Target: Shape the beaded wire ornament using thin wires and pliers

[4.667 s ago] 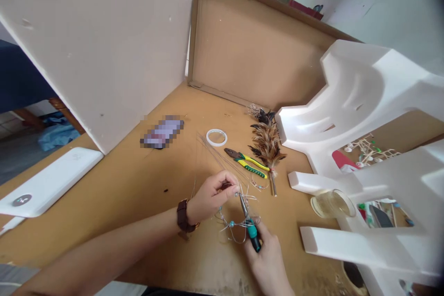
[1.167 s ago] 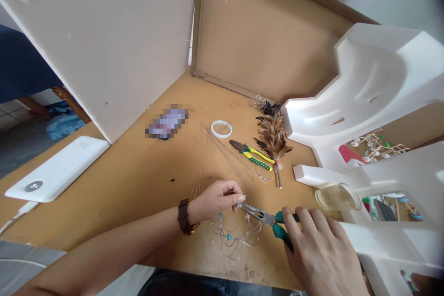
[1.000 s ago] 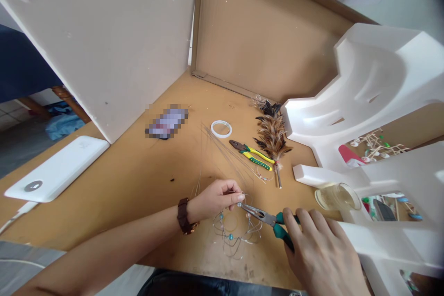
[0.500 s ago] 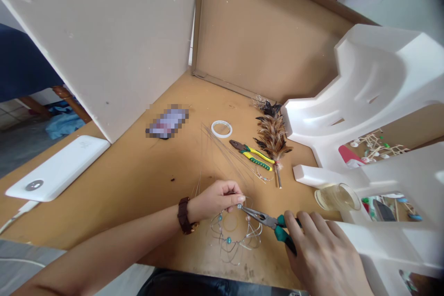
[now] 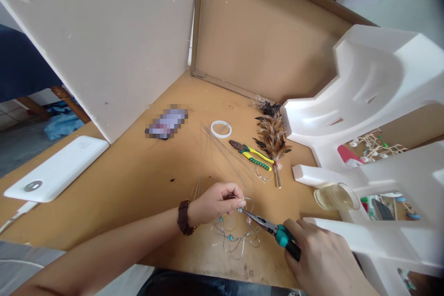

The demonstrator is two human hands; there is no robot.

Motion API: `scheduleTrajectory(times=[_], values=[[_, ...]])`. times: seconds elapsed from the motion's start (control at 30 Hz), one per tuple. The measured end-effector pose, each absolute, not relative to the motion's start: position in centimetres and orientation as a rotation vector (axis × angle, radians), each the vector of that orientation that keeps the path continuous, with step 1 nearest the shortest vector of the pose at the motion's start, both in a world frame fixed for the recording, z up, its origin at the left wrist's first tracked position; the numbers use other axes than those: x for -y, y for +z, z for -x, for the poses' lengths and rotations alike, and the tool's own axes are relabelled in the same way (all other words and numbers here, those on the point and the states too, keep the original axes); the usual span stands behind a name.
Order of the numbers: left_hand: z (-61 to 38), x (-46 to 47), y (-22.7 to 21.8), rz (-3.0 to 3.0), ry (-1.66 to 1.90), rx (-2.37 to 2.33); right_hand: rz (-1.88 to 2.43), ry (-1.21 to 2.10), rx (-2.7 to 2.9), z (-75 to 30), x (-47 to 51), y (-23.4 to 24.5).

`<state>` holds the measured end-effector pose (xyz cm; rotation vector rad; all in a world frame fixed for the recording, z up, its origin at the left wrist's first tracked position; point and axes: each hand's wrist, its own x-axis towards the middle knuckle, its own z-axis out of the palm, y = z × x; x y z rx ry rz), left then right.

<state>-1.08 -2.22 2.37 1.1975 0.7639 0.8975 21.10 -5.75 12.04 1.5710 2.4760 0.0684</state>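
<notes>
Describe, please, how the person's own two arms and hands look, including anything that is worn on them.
The left hand and the right hand are both without gloves, and no sleeve shows on either visible forearm. The left wrist wears a broad, dark brown, segmented band with gold-coloured metal at its lower edge, perhaps a watch. Nothing worn is visible on the right.

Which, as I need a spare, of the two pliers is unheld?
The yellow-green pliers, lying on the table; the teal-black pair is in the right hand.
</notes>
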Motion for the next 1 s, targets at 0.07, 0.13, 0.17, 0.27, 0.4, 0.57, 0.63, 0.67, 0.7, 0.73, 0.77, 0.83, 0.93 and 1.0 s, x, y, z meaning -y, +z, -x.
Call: scheduleTrajectory(times=[0.07,0.13,0.17,0.27,0.4,0.57,0.63,0.67,0.7,0.73,0.77,0.83,0.93,1.0], values=[[1.1,2.2,2.3,-1.214,0.887,-0.765,-1.593,-0.037,-2.401,-20.9,5.5,12.2],[1.2,2.2,2.3,-1.23,0.882,-0.76,-1.623,-0.113,-2.34,-20.8,5.3,12.4],[1.3,2.1,2.4,-1.254,0.881,-0.756,-1.639,-0.141,-2.318,-20.7,5.2,12.4],[1.6,2.1,2.5,-1.392,0.877,-0.751,-1.674,-0.216,-2.27,-20.8,5.1,12.5],[1.7,2.2,2.6,-1.511,0.886,-0.735,-1.711,-0.367,-2.2,-21.0,5.1,12.3],[1.7,2.2,2.6,-1.638,0.931,-0.673,-1.722,-0.775,-2.118,-21.2,4.9,12.2],[1.7,2.2,2.6,-1.652,0.94,-0.663,-1.692,-0.95,-2.072,-21.2,4.8,12.4],[1.7,2.2,2.6,-1.65,0.934,-0.666,-1.681,-1.0,-2.056,-21.2,4.7,12.4],[1.6,2.2,2.6,-1.643,0.921,-0.676,-1.678,-1.012,-2.058,-21.2,4.7,12.5],[1.6,2.1,2.5,-1.632,0.908,-0.695,-1.686,-0.981,-2.076,-21.2,4.8,12.4],[1.7,2.1,2.5,-1.62,0.896,-0.717,-1.699,-0.917,-2.106,-21.2,4.9,12.4],[1.7,2.1,2.6,-1.617,0.889,-0.754,-1.728,-0.745,-2.184,-21.2,5.1,12.1],[1.9,2.1,2.8,-1.641,0.91,-0.761,-1.742,-0.583,-2.261,-21.2,5.7,11.6],[1.9,2.0,2.9,-1.633,0.916,-0.747,-1.738,-0.546,-2.286,-21.3,6.0,11.4]])
